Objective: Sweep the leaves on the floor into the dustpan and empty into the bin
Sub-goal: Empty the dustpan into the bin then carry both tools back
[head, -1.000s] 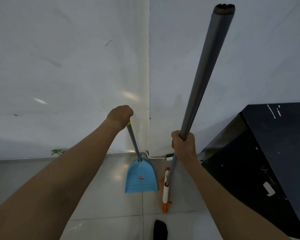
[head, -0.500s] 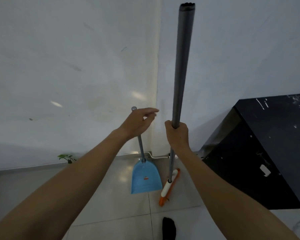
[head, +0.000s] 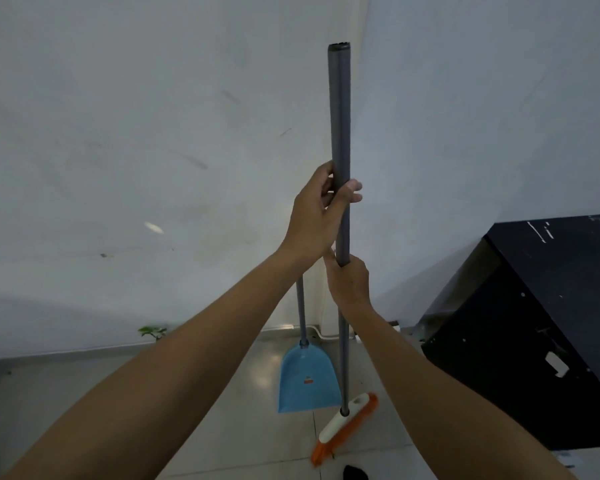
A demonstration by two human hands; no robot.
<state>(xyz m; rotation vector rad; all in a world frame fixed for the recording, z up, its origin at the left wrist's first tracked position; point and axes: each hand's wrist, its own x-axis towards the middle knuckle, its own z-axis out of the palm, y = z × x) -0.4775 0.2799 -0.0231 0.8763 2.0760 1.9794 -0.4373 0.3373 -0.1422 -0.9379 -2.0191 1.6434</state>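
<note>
Both hands grip the upright broom handle (head: 340,133), left hand (head: 314,216) above right hand (head: 349,284). The blue dustpan (head: 307,379) stands unheld against the wall.

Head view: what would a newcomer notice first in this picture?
The tall grey broom pole stands upright in the centre, held by both hands: the left hand above, the right hand below. Its orange brush rests on the floor tiles, beside the blue dustpan standing near the wall corner. A black cabinet fills the right side.
</note>
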